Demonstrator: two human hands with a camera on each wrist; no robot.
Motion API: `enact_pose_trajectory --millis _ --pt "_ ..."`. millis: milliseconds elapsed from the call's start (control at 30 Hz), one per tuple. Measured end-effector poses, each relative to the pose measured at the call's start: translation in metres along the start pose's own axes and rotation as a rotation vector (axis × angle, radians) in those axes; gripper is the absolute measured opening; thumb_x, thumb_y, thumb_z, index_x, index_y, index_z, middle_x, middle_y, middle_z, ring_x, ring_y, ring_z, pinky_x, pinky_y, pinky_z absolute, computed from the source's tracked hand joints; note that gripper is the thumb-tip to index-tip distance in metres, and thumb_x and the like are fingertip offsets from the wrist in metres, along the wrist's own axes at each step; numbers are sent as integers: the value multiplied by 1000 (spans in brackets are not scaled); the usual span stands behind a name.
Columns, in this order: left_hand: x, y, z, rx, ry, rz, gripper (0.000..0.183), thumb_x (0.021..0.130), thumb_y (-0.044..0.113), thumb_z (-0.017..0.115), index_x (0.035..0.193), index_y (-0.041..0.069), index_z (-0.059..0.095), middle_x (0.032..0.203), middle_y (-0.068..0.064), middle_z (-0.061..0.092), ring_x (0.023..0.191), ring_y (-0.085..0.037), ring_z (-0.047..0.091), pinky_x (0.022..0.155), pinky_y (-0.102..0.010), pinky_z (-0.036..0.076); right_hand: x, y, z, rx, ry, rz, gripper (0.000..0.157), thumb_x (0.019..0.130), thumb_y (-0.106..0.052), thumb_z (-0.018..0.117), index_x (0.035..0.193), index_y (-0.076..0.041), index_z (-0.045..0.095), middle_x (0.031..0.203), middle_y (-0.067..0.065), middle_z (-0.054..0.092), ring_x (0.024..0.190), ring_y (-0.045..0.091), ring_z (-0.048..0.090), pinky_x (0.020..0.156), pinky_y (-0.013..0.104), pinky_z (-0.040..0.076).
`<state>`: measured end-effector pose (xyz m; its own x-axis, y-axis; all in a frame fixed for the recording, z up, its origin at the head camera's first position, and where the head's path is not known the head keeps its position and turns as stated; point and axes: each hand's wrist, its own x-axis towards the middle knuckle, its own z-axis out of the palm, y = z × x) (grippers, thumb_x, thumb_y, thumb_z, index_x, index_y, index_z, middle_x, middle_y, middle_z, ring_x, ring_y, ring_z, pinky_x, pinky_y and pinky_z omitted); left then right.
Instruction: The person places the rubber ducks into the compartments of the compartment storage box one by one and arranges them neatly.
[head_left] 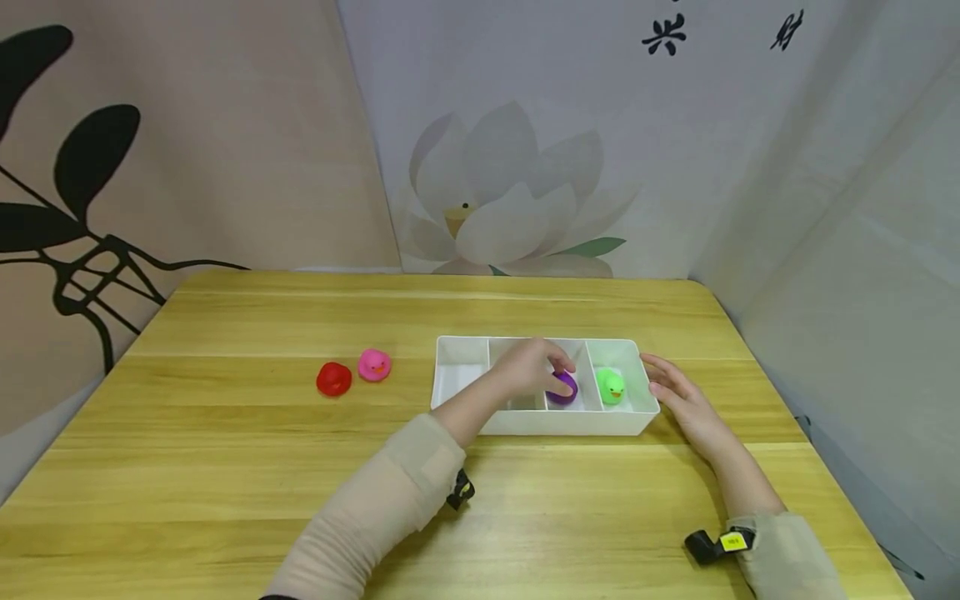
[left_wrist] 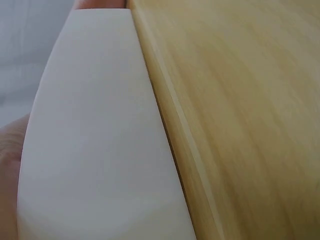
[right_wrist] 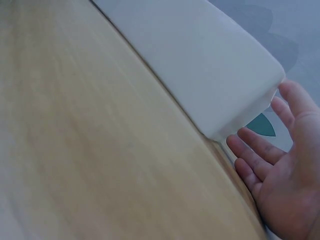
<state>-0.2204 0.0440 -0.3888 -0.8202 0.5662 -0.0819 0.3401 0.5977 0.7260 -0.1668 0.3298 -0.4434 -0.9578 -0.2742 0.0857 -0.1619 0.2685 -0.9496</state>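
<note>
A white box (head_left: 558, 423) with several compartments stands on the table. My left hand (head_left: 525, 367) reaches over its front wall, thumb and fingers pinching a small purple toy (head_left: 562, 400) inside the compartment left of the rightmost one. The hand partly covers this toy. A green rubber duck (head_left: 611, 387) sits upright in the rightmost compartment. My right hand (head_left: 686, 404) rests at the box's right end, fingers loosely extended; in the right wrist view, its fingertips (right_wrist: 295, 95) touch the box's corner. The left wrist view shows mostly the box's outer wall (left_wrist: 95, 125).
Left of the box, a pink rubber duck (head_left: 374, 365) and a red rubber toy (head_left: 333, 379) lie close together on the wooden table (head_left: 225, 467). Behind the table hangs a printed cloth (head_left: 525, 67) with a lotus flower.
</note>
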Motion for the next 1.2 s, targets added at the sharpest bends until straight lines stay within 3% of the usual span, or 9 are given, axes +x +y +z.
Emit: enact_pose_trajectory --millis 200,500,633,767,1200 --pt "-8 1 -5 -52 36 14 32 80 25 80 109 14 72 101 5 68 106 -16 57 92 -33 42 0 0 0 2 3 6 47 104 -16 40 149 -7 29 141 31 34 117 3 44 91 16 37" --pt "-27 -1 -12 -144 133 90 35 81 22 79 112 9 70 107 -5 67 109 -21 57 95 -38 41 0 -1 0 5 3 13 47 104 -17 41 149 -7 29 141 31 34 117 2 44 91 15 36" --pt "-39 -3 -17 -158 180 128 35 81 22 79 112 10 70 108 -5 68 84 -20 61 76 -32 49 0 0 0 4 4 21 48 104 -17 41 149 -7 29 141 31 34 117 3 43 91 15 36" --pt "-54 -7 -21 -202 236 164 33 81 19 79 112 11 70 108 -5 68 61 -17 52 56 -28 46 1 0 0 2 7 26 48 104 -18 41 149 -7 29 142 30 34 117 3 43 92 15 36" --pt "-96 -18 -34 -342 358 181 27 81 14 77 107 8 71 101 -8 68 61 -17 51 49 -25 40 0 0 -1 -2 8 11 47 104 -16 41 149 -6 30 138 22 40 116 3 45 91 17 38"
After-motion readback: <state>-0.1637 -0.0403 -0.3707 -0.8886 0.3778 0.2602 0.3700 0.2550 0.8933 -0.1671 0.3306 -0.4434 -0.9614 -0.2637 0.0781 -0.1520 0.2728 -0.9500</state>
